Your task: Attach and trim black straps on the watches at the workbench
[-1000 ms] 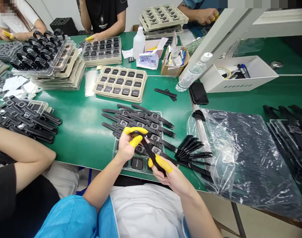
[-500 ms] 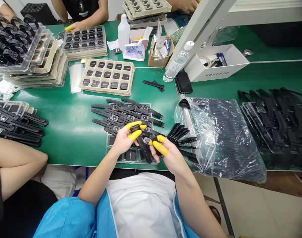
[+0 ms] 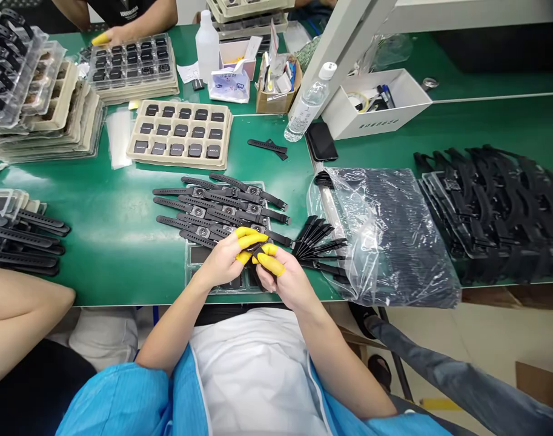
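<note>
My left hand (image 3: 226, 257) and my right hand (image 3: 288, 275) meet over the near edge of a clear tray (image 3: 188, 281), yellow covers on several fingers. Closed fingertips of both pinch a small dark smartwatch (image 3: 257, 249) with a black strap piece at it; the fingers hide most of both, so the joint between them cannot be made out. Just beyond my hands, strapped smartwatches (image 3: 229, 211) lie in rows across the tray. To the right of my right hand, loose black watch straps (image 3: 315, 242) fan out from a plastic bag (image 3: 389, 242) packed with more straps.
A beige tray (image 3: 135, 154) of square watch cases sits farther back. Two crossed straps (image 3: 268, 147), a water bottle (image 3: 310, 103), a phone (image 3: 321, 142) and a white box (image 3: 385, 121) stand behind. Loaded trays (image 3: 494, 212) lie right. Another person's arm (image 3: 26, 315) reaches in at left.
My hands have come together, bringing the pieces they held apart into contact. The view has shifted, and a person's leg now shows at the lower right.
</note>
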The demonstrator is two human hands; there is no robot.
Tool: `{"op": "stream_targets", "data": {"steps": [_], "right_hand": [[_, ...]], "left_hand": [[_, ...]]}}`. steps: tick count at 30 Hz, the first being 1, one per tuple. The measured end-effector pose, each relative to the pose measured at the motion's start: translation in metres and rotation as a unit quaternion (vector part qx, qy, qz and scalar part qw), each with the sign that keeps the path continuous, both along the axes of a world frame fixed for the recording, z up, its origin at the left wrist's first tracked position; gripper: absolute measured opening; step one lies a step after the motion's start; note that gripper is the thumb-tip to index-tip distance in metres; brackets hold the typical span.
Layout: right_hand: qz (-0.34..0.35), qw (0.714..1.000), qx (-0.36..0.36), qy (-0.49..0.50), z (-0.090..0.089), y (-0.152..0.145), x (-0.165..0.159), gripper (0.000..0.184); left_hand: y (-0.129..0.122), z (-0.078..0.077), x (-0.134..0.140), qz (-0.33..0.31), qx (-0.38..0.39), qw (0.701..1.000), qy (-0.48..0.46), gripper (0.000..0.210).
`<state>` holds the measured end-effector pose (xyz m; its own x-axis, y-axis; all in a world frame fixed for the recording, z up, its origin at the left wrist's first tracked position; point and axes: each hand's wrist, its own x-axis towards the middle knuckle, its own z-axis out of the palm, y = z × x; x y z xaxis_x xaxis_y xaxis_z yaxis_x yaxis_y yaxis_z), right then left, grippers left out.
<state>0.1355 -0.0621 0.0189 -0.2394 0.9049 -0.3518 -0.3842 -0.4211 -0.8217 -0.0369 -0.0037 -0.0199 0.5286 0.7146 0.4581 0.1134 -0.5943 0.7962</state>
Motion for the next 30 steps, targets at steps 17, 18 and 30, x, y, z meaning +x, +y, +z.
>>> {"op": "stream_targets", "data": {"steps": [17,18,30], "right_hand": [[-0.018,0.999,-0.033,0.019,-0.001,0.002,0.000,0.039],[-0.016,0.999,-0.025,0.022,-0.001,0.001,0.000,0.039],[0.082,0.868,0.278,-0.403,0.002,0.002,0.030,0.022]], "left_hand": [[0.003,0.006,-0.001,-0.024,0.089,0.992,0.089,0.041],[0.003,0.008,-0.001,-0.031,0.078,0.993,0.080,0.041],[0.004,0.064,-0.065,0.055,0.057,0.957,0.280,0.049]]}}
